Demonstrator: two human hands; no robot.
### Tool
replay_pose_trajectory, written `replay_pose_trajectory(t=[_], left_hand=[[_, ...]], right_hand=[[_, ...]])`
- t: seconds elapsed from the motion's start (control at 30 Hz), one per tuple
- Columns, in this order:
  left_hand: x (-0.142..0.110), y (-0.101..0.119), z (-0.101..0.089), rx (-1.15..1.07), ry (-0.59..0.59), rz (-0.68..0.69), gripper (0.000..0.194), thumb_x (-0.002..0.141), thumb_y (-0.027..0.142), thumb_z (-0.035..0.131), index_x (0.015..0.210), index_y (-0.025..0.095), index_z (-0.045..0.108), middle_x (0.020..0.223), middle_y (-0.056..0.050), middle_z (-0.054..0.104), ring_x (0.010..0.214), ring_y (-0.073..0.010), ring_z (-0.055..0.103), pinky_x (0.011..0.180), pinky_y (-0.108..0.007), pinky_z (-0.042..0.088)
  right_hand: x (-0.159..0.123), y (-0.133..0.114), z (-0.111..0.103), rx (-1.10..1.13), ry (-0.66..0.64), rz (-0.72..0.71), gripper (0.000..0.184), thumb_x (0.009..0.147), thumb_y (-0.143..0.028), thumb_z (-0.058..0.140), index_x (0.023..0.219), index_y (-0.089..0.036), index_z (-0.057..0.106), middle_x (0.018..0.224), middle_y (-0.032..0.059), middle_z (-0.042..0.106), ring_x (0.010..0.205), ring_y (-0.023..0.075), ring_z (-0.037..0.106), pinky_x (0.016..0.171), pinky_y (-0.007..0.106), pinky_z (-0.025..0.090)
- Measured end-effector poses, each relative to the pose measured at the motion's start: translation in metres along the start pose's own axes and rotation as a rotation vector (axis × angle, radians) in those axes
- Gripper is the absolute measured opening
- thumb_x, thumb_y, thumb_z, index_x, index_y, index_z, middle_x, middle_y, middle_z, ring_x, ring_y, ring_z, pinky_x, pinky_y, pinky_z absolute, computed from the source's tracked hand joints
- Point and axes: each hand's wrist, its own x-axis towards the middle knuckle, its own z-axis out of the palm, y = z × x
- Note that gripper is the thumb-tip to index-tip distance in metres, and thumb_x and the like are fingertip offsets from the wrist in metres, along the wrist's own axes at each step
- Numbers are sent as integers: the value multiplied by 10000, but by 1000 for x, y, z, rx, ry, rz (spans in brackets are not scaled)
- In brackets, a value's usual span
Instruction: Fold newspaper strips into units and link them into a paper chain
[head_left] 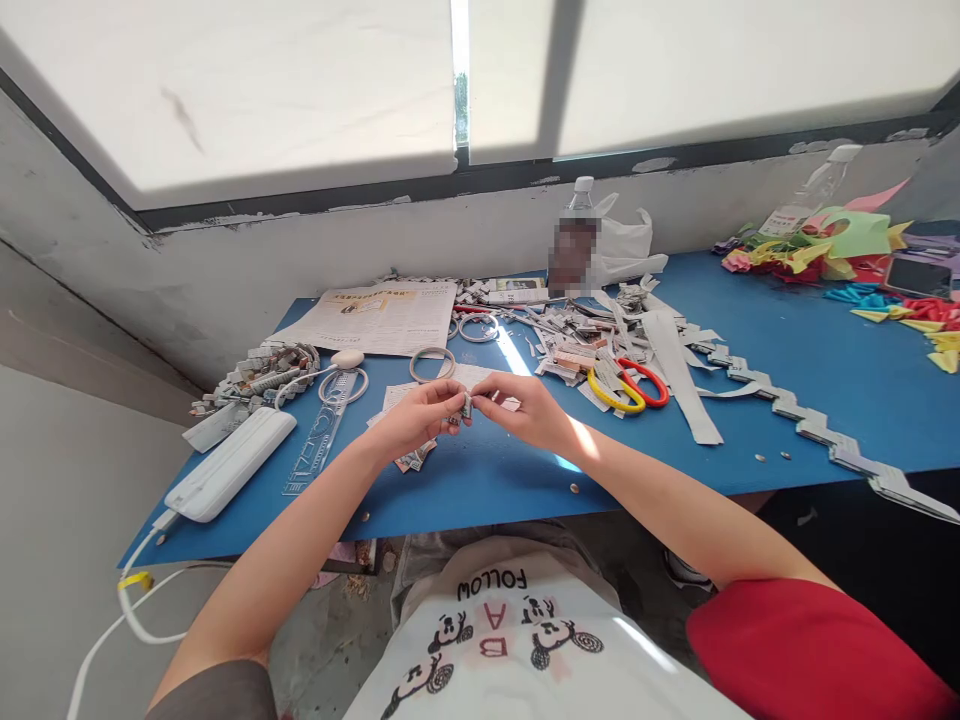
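Between my two hands, over the near middle of the blue table, is a small folded newspaper piece (466,408). My left hand (417,418) is closed with thumb and fingers pinching it. From the other side my right hand (523,405) pinches the same piece, its fingertips nearly meeting those of the left. The fingers cover most of the piece, so its exact folds are hidden. Cut newspaper pieces (415,457) lie on the table just below my left hand. Scissors (628,387) with yellow and red handles rest to the right of my right hand.
On the left are a white power bank (231,463) with a cable, a clear ruler (319,440), a coiled folded-paper chain (262,375) and a newspaper sheet (367,318). Paper strips (577,335) pile behind the scissors. A zigzag paper chain (817,432) overhangs the right edge. A bottle (576,240) stands behind.
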Motion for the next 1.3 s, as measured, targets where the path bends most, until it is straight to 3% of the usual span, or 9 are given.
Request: replay_pose_trajectory(t=[0.27,0.7,1.03,1.3], left_hand=[[1,1,-1,-72,-17,-28,236,742,356,765,819,174,636,797,-14,564,717,-105,585,572,-206,445],[0,-2,4,151,113,26,342,729,445,745,855,176,576,798,-9,572,749,-142,571,635,-263,403],[2,-2,2,99,40,-6,313,744,418,744,854,163,599,795,-21,603,729,-125,551,615,-250,403],[2,-1,4,48,47,44,277,737,378,763,823,174,595,779,4,583,719,-115,569,612,-242,404]], right_hand=[[0,-1,-1,13,-16,5,101,876,-208,563,885,-177,658,786,24,694,699,129,622,630,249,514],[1,-3,0,-70,-1,136,108,835,-205,548,810,-168,646,747,19,665,657,123,573,614,245,473],[1,-8,1,-162,28,181,124,811,-231,554,740,-167,633,711,24,645,615,124,528,587,262,419],[2,-10,3,100,58,315,112,805,-233,569,747,-174,644,696,-5,642,613,108,540,571,238,428]])
